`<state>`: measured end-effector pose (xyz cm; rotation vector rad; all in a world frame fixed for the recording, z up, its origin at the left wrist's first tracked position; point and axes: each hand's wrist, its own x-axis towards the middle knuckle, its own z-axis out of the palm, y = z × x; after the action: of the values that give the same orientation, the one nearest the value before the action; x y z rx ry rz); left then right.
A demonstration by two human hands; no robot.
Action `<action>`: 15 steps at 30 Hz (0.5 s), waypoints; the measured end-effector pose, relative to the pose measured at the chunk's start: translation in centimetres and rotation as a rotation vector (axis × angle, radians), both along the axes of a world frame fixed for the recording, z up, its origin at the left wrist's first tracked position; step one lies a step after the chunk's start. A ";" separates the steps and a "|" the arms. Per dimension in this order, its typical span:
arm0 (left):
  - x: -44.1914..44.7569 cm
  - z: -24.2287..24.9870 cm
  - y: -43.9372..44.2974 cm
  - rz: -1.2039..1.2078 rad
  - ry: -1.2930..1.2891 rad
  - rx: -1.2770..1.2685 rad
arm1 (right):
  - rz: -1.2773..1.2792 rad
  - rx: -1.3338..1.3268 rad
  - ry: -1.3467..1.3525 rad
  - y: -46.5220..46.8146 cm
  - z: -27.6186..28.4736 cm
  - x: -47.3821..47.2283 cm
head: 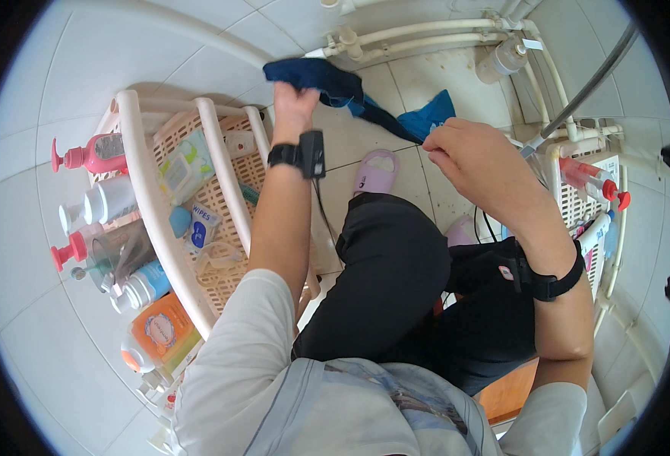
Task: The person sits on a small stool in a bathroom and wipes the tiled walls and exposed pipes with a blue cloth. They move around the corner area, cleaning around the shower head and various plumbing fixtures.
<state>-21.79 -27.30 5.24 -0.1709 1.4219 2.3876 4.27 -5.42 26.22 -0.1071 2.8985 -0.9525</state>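
Note:
A dark blue and teal cloth (323,77) spans the space between my hands, above the tiled floor. The fingers of my left hand (294,108) are closed on its bunched left part, up near the wall, and some of them are hidden by the fabric. My right hand (474,162) pinches the cloth's edge between thumb and fingers at the other side. A brighter teal flap (429,117) of the same cloth sticks up just beyond the right fingertips. Its middle runs as a narrow, twisted strip.
At left stands a plastic shelf rack (135,131) holding pump bottles, wipes and an orange-labelled bottle (161,325). Pipes (426,34) line the back wall, with a pump bottle (500,60) beside them. A grey hose (591,80) crosses at right, above another basket (574,154). My foot wears a pink slipper (376,171).

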 end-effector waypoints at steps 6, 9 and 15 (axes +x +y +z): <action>-2.5 -3.0 2.3 0.265 -0.315 -0.279 | -0.047 0.028 -0.083 0.8 -0.2 0.2; 0.7 -5.9 -4.6 -0.289 -0.272 -0.896 | -0.051 0.020 -0.089 1.4 0.1 0.5; 5.7 -5.8 -10.2 0.141 -0.686 0.402 | -0.026 0.037 -0.110 1.1 0.3 0.6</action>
<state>-16.05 -37.48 -0.54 -0.9014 0.6248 2.3167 4.87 -4.33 26.51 -0.0134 2.8219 -0.8790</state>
